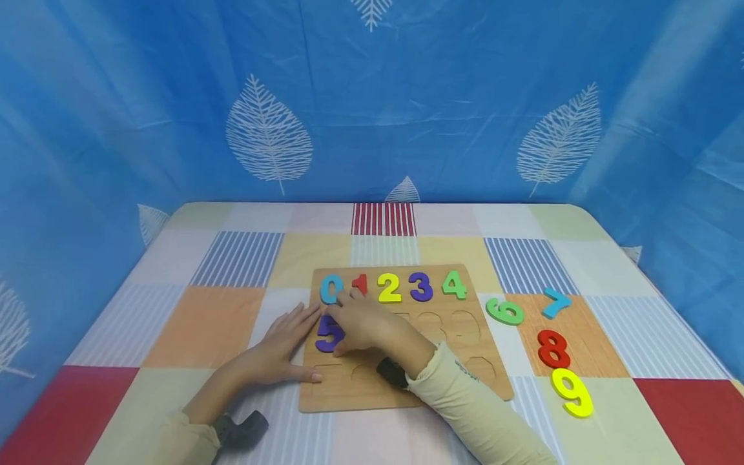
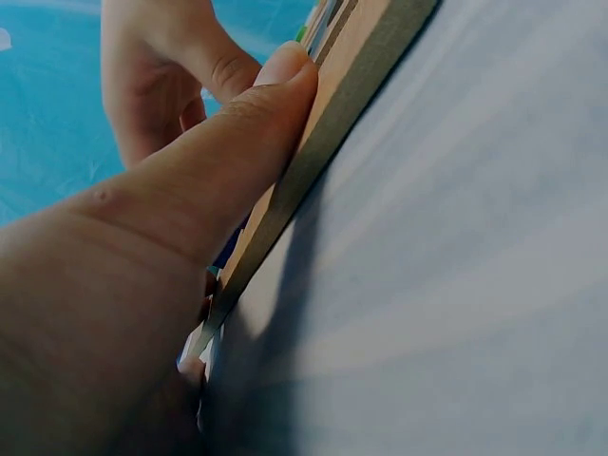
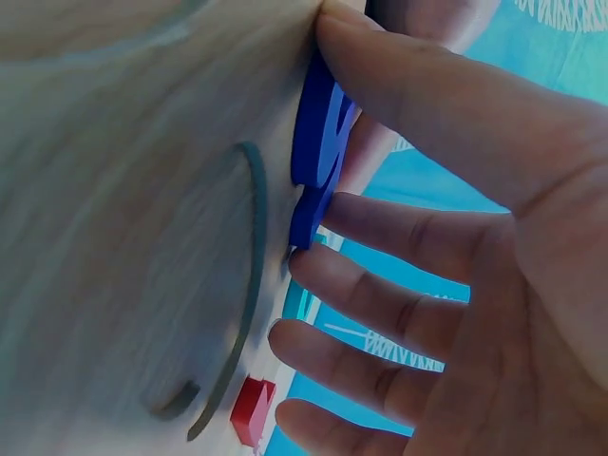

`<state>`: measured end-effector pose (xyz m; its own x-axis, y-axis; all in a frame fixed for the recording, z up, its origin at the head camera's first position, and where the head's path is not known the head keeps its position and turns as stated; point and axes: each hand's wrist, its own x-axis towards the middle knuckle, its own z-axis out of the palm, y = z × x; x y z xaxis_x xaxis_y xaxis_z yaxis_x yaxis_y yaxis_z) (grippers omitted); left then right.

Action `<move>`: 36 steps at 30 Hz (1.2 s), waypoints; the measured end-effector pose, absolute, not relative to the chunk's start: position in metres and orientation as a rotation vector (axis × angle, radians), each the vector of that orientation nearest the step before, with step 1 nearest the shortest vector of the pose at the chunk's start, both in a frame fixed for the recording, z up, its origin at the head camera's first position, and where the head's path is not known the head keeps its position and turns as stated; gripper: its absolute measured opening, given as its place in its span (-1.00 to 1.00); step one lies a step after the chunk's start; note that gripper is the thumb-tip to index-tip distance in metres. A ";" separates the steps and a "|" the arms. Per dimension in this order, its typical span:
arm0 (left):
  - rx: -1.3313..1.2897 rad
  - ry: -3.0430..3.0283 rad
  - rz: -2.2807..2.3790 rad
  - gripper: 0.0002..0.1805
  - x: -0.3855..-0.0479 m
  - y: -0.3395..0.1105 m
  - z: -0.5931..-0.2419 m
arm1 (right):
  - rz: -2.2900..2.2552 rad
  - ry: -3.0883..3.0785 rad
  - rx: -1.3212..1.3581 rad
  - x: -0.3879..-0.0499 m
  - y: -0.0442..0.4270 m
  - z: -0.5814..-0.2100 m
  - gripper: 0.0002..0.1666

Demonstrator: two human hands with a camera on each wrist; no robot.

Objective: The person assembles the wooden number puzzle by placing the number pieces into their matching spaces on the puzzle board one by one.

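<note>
The right hand (image 1: 363, 323) pinches the purple number 5 (image 1: 329, 336) between thumb and index finger, the thumb at the near end and the index finger at the far end; the remaining fingers are spread and extend past the piece. The left hand (image 1: 276, 352) is spread, with the fingers extended along the left edge of the wooden board (image 1: 325, 394) and the thumb set apart on the board's near-left part. The 5 is located between the two hands, on the left side of the board. Beyond the right hand's fingertips is a row comprising the blue 0 (image 1: 323, 290), red 1 (image 1: 361, 284), yellow 2 (image 1: 389, 299), purple 3 (image 1: 428, 294) and green 4 (image 1: 456, 290). To the right of the right hand, off the board, lie the green 6 (image 1: 493, 311), blue 7 (image 1: 558, 300), red 8 (image 1: 554, 349) and yellow 9 (image 1: 583, 403). The left wrist view alone exposes the board's side face beneath the left thumb (image 2: 271, 90). The right wrist view alone exposes the side face of the 5 above the board surface; whether its base sits in a recess cannot be determined.
</note>
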<state>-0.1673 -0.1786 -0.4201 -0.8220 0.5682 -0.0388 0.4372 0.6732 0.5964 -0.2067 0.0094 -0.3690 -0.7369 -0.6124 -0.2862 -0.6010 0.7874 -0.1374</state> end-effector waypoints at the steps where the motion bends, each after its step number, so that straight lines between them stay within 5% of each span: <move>1: 0.807 2.667 0.866 0.11 -0.167 -0.179 -0.420 | -0.061 2.661 -0.927 -0.206 0.011 -0.369 -0.17; 36: 0.761 2.686 0.861 0.13 -0.168 -0.179 -0.423 | -0.336 2.743 -0.720 -0.192 0.162 -0.367 -0.30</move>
<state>-0.1676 -0.1788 -0.4234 -0.8417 0.5376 -0.0489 0.4089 0.6941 0.5924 -0.1916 0.1618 -0.3671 -0.8350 -0.5077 -0.2122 -0.4415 0.8483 -0.2923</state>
